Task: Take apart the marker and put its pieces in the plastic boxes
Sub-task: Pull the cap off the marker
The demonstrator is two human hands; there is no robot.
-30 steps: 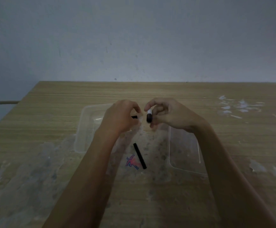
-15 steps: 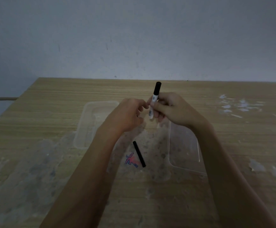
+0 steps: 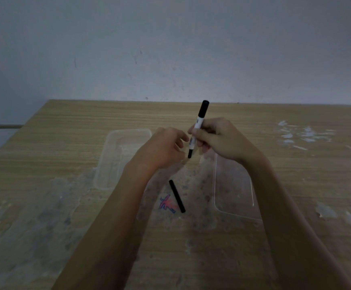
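Note:
My right hand holds the marker almost upright above the table. The marker has a white barrel, a black end on top and a thin black end pointing down. My left hand hovers just left of the marker's lower end, fingers loosely curled. I see it from the back, so anything in it is hidden. A loose black stick lies on the table between two clear plastic boxes, the left box and the right box. My forearms partly cover both boxes.
The wooden table meets a grey wall at the back, and its left edge slants away. A blue and pink scribble marks the wood beside the stick. White flakes lie at the far right, and pale smears cover the near wood.
My right hand has turned the marker from low between the fingers to upright with its black end on top. My left hand has drawn slightly off the lower end.

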